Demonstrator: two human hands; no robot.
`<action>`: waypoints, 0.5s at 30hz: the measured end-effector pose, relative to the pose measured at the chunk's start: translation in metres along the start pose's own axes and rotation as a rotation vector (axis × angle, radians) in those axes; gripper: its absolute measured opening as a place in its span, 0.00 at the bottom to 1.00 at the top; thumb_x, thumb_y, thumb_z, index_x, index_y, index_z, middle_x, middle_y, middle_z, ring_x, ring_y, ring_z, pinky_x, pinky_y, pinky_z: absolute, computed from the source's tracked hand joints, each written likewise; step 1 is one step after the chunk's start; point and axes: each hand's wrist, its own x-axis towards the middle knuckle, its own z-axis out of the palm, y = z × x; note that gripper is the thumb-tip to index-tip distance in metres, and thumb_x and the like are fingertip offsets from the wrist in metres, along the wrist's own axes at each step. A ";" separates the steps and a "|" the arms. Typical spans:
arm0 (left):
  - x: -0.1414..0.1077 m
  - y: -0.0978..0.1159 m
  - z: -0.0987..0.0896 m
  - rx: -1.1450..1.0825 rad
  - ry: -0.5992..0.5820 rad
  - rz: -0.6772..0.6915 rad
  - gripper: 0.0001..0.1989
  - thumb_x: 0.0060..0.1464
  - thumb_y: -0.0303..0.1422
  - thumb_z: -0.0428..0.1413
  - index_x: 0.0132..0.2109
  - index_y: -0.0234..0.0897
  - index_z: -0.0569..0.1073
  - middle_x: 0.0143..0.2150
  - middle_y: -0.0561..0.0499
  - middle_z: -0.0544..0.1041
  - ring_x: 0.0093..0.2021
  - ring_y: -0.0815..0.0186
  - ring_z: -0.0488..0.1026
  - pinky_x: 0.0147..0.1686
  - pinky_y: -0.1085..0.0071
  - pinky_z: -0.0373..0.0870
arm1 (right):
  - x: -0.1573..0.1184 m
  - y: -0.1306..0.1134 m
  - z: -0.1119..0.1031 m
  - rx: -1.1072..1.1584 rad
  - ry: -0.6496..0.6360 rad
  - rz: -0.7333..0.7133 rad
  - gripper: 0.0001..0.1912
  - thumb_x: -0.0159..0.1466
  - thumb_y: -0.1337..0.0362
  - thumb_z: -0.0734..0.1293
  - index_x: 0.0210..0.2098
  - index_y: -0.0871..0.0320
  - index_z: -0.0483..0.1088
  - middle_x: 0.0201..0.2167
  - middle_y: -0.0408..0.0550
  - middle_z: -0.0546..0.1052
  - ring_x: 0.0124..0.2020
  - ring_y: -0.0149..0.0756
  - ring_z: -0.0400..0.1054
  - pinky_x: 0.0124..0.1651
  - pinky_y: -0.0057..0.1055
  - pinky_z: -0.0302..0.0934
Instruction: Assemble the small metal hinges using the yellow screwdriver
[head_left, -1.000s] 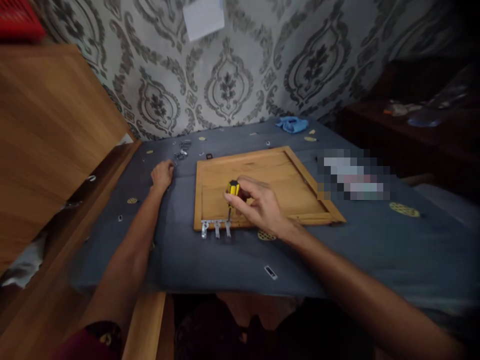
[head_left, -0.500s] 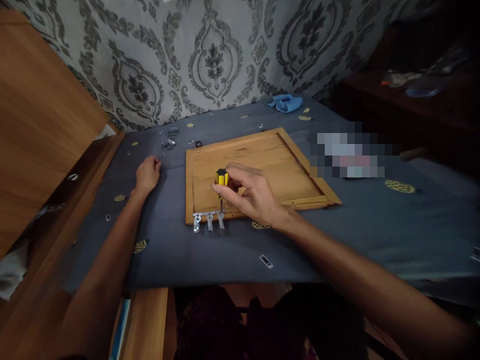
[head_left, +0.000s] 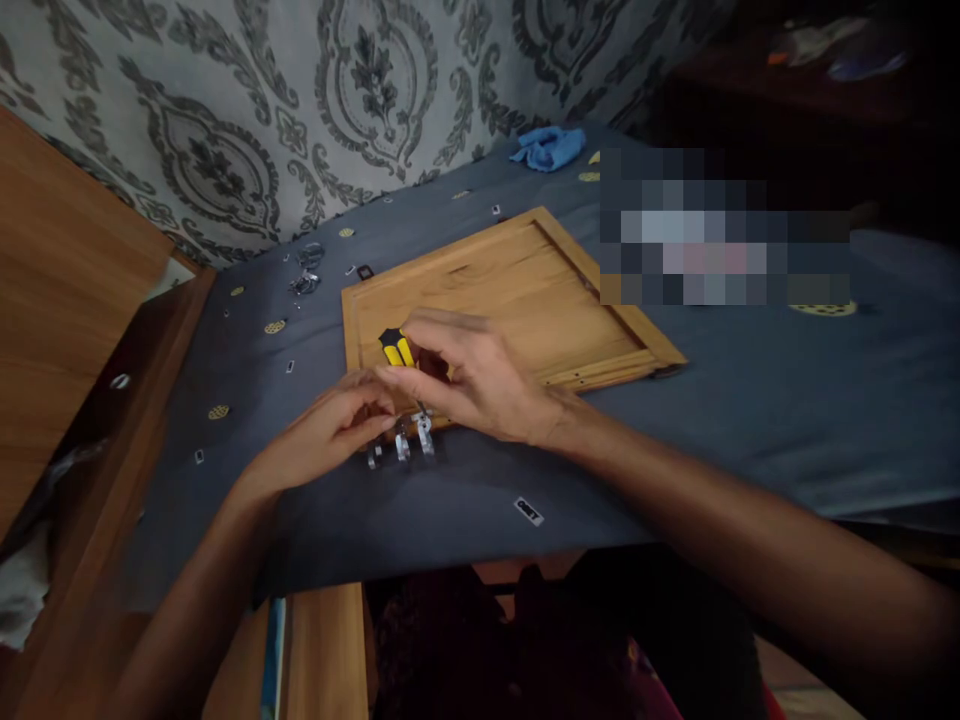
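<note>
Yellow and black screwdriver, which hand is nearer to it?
Right: the right hand holds the screwdriver by its handle; the left hand is just left of it, by the metal brackets.

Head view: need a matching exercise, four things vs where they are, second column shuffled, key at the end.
Things
1. screwdriver
2. metal brackets
3. blue cloth
4. small pile of metal pieces

Places
A. in a row along the near edge of the wooden panel
B. gripped in the right hand
C. left of the panel, farther from the person than the left hand
D. beyond the panel, close to the patterned wall

Pairs: 1-B, 2-A, 3-D, 4-C
</note>
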 end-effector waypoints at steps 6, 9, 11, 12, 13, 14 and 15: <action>0.010 0.008 0.008 0.027 0.017 0.045 0.10 0.65 0.39 0.54 0.35 0.42 0.72 0.34 0.51 0.75 0.42 0.57 0.76 0.39 0.63 0.75 | -0.001 0.001 0.001 -0.028 -0.001 0.014 0.18 0.73 0.60 0.64 0.28 0.55 0.56 0.27 0.39 0.64 0.30 0.29 0.60 0.37 0.28 0.58; 0.006 0.014 0.007 0.085 0.081 0.097 0.09 0.66 0.37 0.54 0.36 0.42 0.71 0.36 0.51 0.76 0.40 0.59 0.75 0.39 0.64 0.74 | -0.001 0.002 0.001 -0.023 0.007 -0.002 0.18 0.73 0.60 0.65 0.28 0.55 0.56 0.27 0.38 0.63 0.30 0.28 0.59 0.37 0.27 0.58; -0.002 0.024 0.007 0.124 0.146 0.127 0.07 0.68 0.34 0.53 0.38 0.41 0.72 0.39 0.52 0.77 0.40 0.62 0.75 0.40 0.66 0.73 | -0.002 0.003 0.001 -0.024 0.010 -0.006 0.18 0.73 0.61 0.64 0.28 0.56 0.57 0.28 0.38 0.63 0.30 0.27 0.59 0.38 0.26 0.58; -0.007 0.029 0.008 0.140 0.166 0.139 0.06 0.68 0.33 0.53 0.40 0.41 0.72 0.40 0.52 0.77 0.41 0.63 0.74 0.41 0.67 0.73 | -0.002 0.003 0.001 -0.024 0.014 -0.006 0.18 0.73 0.61 0.64 0.28 0.56 0.57 0.28 0.38 0.64 0.30 0.27 0.59 0.38 0.26 0.58; -0.013 0.034 0.011 0.160 0.179 0.159 0.05 0.69 0.31 0.52 0.41 0.41 0.71 0.41 0.52 0.77 0.42 0.64 0.74 0.42 0.67 0.72 | -0.002 0.002 0.001 -0.024 0.014 -0.005 0.17 0.73 0.61 0.64 0.28 0.56 0.58 0.28 0.39 0.64 0.30 0.27 0.60 0.38 0.26 0.58; -0.018 0.038 0.016 0.186 0.198 0.210 0.04 0.69 0.30 0.52 0.42 0.40 0.71 0.41 0.52 0.77 0.44 0.64 0.74 0.44 0.67 0.72 | -0.002 0.002 0.001 -0.024 0.014 -0.004 0.17 0.73 0.61 0.64 0.29 0.56 0.58 0.28 0.39 0.64 0.30 0.27 0.60 0.38 0.27 0.58; -0.023 0.041 0.022 0.225 0.227 0.254 0.04 0.69 0.28 0.52 0.43 0.40 0.71 0.43 0.51 0.78 0.46 0.63 0.75 0.47 0.66 0.71 | -0.002 0.002 0.000 -0.024 0.010 -0.001 0.16 0.73 0.61 0.64 0.29 0.57 0.59 0.28 0.39 0.65 0.30 0.27 0.61 0.38 0.27 0.59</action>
